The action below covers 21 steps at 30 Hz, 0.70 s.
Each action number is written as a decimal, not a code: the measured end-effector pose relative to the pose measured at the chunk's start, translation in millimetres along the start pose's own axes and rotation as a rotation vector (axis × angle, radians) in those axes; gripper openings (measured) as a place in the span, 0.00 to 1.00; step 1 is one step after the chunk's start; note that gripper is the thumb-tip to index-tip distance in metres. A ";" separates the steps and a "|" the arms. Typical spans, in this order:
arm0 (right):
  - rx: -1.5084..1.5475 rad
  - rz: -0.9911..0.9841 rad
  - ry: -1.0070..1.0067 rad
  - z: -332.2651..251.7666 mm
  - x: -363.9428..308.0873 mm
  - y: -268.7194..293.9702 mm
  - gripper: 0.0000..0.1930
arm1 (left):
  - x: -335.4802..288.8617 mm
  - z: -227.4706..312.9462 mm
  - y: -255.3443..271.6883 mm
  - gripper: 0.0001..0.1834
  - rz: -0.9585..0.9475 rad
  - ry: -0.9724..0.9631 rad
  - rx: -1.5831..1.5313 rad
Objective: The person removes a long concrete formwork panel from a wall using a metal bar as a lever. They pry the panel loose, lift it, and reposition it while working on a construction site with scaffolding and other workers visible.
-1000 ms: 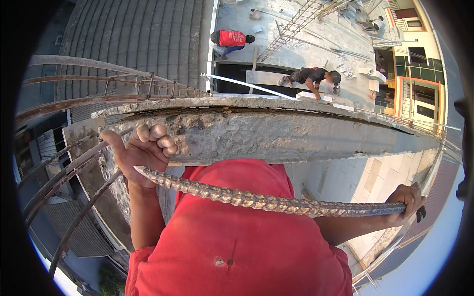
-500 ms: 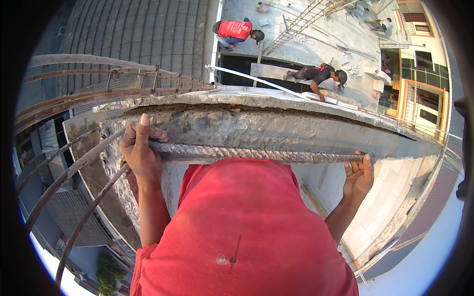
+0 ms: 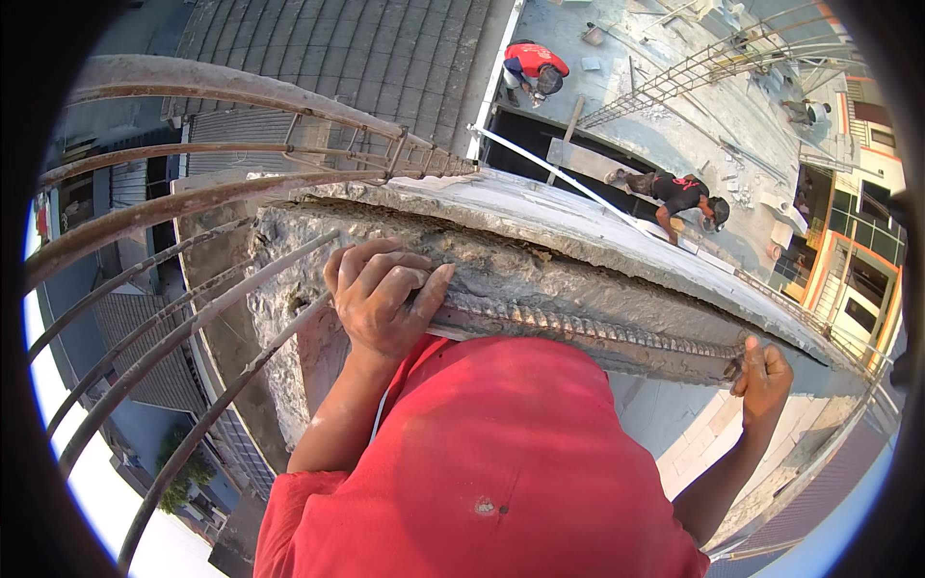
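A ribbed steel rebar (image 3: 597,331) lies slantwise along the near side of a rough concrete beam (image 3: 655,299), right in front of my body. My left hand (image 3: 383,294) is closed over the bar's left end, fingers curled and knuckles up against the concrete. That hand hides the end itself. At the bar's other end, my right hand (image 3: 764,376) pinches the tip between thumb and fingers. Between the two hands the ribbed surface shows in full.
Long rusty bars tied with stirrups (image 3: 318,135) stick out on the left, and more bare bars (image 3: 193,337) jut below them. Beyond the beam, a person in a red top (image 3: 535,65) and one in black (image 3: 684,193) are on a lower slab near a dark opening.
My left hand has turned from thumb-up to knuckles-up over the bar's end. The view has swung, so the beam and bar now slope down to the right.
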State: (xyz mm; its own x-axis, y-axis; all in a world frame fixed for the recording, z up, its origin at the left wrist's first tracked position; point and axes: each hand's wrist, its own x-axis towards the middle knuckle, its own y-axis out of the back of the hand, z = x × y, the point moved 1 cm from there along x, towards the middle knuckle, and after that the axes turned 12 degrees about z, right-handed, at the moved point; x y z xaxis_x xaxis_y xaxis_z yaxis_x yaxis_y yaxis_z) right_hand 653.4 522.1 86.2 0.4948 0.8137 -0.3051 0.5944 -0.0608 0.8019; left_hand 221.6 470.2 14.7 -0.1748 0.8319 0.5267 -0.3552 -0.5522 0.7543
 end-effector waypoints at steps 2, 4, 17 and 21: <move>0.109 -0.072 0.142 -33.3 26.9 -13.1 0.20 | -2.3 5.9 -3.6 0.14 -0.004 0.003 -0.031; 0.114 -0.273 0.236 -65.5 65.9 -48.5 0.21 | -5.4 12.5 -6.6 0.12 -0.002 0.013 -0.028; -0.523 -1.240 0.879 -61.4 64.1 -437.4 0.45 | -13.2 26.8 -15.1 0.18 0.178 0.095 0.037; -0.509 -1.122 0.736 -47.4 60.6 -445.1 0.42 | -14.4 26.8 -17.8 0.19 0.236 0.115 0.006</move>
State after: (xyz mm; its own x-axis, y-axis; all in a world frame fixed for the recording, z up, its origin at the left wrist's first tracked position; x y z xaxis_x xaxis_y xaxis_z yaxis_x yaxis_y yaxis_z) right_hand 388.8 625.8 -264.8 -0.6033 0.4102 -0.6839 0.0784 0.8839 0.4610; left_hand 255.0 466.6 4.2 -0.3556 0.6808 0.6404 -0.2871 -0.7316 0.6183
